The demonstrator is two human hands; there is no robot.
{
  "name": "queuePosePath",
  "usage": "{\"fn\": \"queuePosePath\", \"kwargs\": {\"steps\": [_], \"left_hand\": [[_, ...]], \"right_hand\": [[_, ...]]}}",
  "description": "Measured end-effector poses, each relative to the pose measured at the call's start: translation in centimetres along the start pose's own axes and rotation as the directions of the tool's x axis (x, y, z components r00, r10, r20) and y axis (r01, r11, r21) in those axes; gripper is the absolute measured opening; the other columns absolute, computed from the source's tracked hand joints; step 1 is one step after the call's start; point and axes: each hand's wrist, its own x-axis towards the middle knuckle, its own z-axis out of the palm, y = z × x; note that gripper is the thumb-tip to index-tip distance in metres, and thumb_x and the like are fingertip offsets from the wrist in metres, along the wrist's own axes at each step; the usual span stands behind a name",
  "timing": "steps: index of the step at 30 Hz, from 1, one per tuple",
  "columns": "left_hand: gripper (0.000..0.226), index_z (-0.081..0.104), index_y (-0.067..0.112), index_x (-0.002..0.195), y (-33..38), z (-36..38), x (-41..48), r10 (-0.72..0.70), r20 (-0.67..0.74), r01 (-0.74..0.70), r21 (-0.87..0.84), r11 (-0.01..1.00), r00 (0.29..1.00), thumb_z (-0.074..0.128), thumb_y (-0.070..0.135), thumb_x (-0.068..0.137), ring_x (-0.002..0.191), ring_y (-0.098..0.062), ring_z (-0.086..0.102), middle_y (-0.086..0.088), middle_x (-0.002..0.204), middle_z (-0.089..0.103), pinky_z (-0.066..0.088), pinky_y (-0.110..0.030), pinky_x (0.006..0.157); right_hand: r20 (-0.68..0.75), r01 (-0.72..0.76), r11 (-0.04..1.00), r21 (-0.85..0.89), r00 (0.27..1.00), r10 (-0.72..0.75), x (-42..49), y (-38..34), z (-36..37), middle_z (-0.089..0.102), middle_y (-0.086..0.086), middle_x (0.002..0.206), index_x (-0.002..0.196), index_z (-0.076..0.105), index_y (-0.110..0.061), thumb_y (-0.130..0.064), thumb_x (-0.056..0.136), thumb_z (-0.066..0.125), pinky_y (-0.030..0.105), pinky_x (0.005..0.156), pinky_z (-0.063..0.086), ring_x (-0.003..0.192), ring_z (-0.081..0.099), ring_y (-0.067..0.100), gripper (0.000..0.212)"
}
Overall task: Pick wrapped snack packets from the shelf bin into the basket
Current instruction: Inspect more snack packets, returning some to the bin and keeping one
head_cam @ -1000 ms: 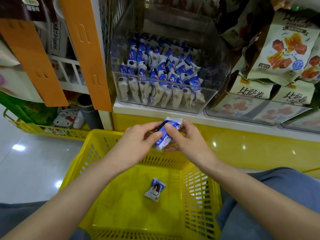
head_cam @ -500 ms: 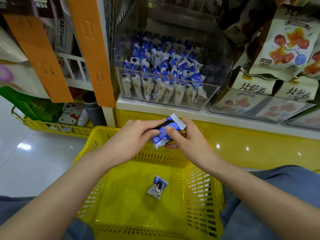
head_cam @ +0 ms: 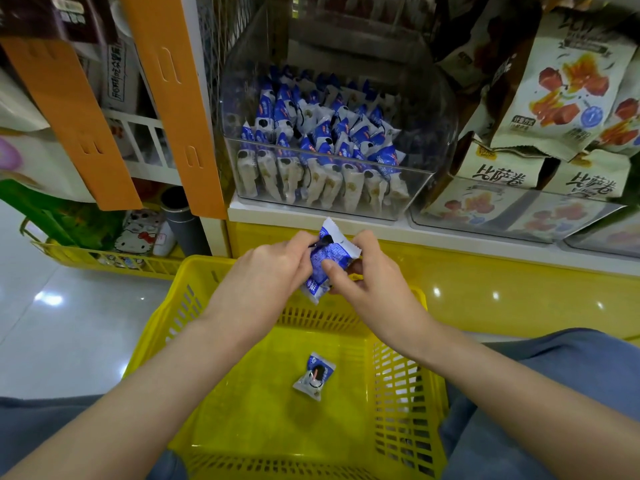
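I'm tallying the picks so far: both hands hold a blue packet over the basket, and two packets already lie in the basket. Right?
Not quite. The head view shows only one loose packet lying in the basket, not two. The rest stands: the left hand and the right hand both hold a blue held packet over it.

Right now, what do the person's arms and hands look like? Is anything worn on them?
Both forearms are bare as far as the picture's lower edge, and no sleeves show. The left hand and the right hand have no gloves. No watch, bracelet or ring is visible on the sides facing the camera.
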Motion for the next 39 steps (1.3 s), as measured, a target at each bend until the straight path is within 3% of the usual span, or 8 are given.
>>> {"fn": "queuePosePath", "kwargs": {"steps": [7, 9, 13, 19, 22, 26, 31, 39], "left_hand": [[0.017, 0.065, 0.018, 0.099, -0.3, 1.2, 0.7, -0.265, 0.009, 0.244, -0.414, 0.877, 0.964, 0.049, 0.015, 0.094, 0.076, -0.008, 0.064, 0.003, 0.082, 0.068, 0.053, -0.029, 0.07], [0.02, 0.066, 0.017, 0.098, -0.3, 1.1, 1.1, -0.386, 0.088, 0.364, -0.573, 0.734, 0.918, 0.047, 0.013, 0.095, 0.087, -0.018, 0.065, -0.001, 0.091, 0.069, 0.055, -0.037, 0.078], [0.03, 0.07, 0.029, 0.082, 0.5, 0.0, 1.2, -0.372, 0.326, 0.464, -0.799, 0.382, 0.869, 0.043, 0.037, 0.092, 0.083, -0.002, 0.067, 0.011, 0.084, 0.074, 0.052, -0.013, 0.067], [0.017, 0.057, 0.014, 0.107, 1.8, 0.2, 1.2, -0.349, 0.311, 0.433, -0.825, 0.363, 0.884, 0.052, 0.012, 0.091, 0.075, -0.005, 0.066, 0.001, 0.086, 0.07, 0.048, -0.009, 0.062], [0.018, 0.058, 0.014, 0.108, 1.2, 0.0, 1.5, -0.388, 0.251, 0.405, -0.826, 0.392, 0.887, 0.045, 0.014, 0.096, 0.079, -0.007, 0.064, 0.001, 0.089, 0.069, 0.049, -0.011, 0.067], [0.022, 0.059, 0.013, 0.111, 0.9, -0.6, 1.9, -0.357, 0.14, 0.306, -0.83, 0.467, 0.923, 0.045, 0.017, 0.095, 0.076, 0.01, 0.061, 0.02, 0.079, 0.068, 0.043, -0.004, 0.064], [0.019, 0.058, 0.021, 0.109, 0.9, -1.4, 3.2, -0.332, -0.044, 0.19, -0.747, 0.637, 0.942, 0.051, 0.018, 0.092, 0.083, 0.004, 0.062, 0.012, 0.094, 0.068, 0.048, -0.012, 0.073], [0.041, 0.04, 0.023, 0.135, -1.2, -4.9, 7.4, -0.041, -0.228, 0.029, -0.055, 0.998, 0.973, 0.039, 0.034, 0.095, 0.118, -0.008, 0.039, 0.006, 0.126, 0.048, 0.03, -0.023, 0.097]], "right_hand": [[0.007, 0.038, 0.996, -0.075, 0.999, -0.038, 0.1, -0.1, -0.4, 0.059, -0.007, 0.096, 0.101, 0.036, -0.024, -0.053, 0.086, 0.043, 0.033, 0.075, 0.052, 0.088, 0.06, 0.007, 0.033], [0.042, 0.04, 0.999, 0.0, 0.998, -0.04, 0.1, -0.4, -0.4, 0.054, -0.019, 0.104, 0.105, 0.035, -0.034, -0.053, 0.082, 0.045, 0.019, 0.074, 0.05, 0.091, 0.058, -0.002, 0.032], [0.003, 0.023, 0.998, 0.054, 1.0, -0.023, 0.2, -0.4, -0.3, 0.041, -0.027, 0.115, 0.131, 0.026, -0.033, -0.039, 0.081, 0.064, 0.008, 0.072, 0.047, 0.093, 0.053, -0.01, 0.063], [-0.043, 0.014, 0.998, -0.068, 0.999, -0.017, 0.7, -0.5, -0.9, 0.046, -0.013, 0.123, 0.144, 0.014, -0.019, -0.041, 0.071, 0.073, 0.008, 0.086, 0.043, 0.102, 0.051, -0.007, 0.097], [-0.066, 0.046, 0.991, -0.123, 0.996, -0.054, 0.9, -1.0, -1.1, 0.053, -0.01, 0.118, 0.143, 0.021, -0.019, -0.043, 0.074, 0.07, 0.011, 0.091, 0.039, 0.108, 0.049, -0.001, 0.088], [-0.059, -0.009, 0.99, 0.143, 0.998, 0.017, 1.4, -2.2, -1.7, 0.063, -0.011, 0.095, 0.122, 0.04, -0.028, -0.021, 0.084, 0.065, 0.009, 0.075, 0.046, 0.084, 0.06, -0.003, 0.046], [-0.086, 0.065, 0.952, 0.298, 0.995, -0.041, 2.3, -3.5, -2.2, 0.067, -0.007, 0.088, 0.099, 0.059, -0.029, -0.013, 0.083, 0.064, 0.017, 0.074, 0.05, 0.081, 0.06, 0.007, 0.023], [-0.415, 0.171, 0.985, 0.029, 0.899, -0.144, 11.5, -6.1, -5.9, 0.064, -0.011, 0.091, 0.109, 0.056, -0.024, -0.027, 0.087, 0.062, 0.015, 0.074, 0.048, 0.082, 0.062, 0.002, 0.023]]}}
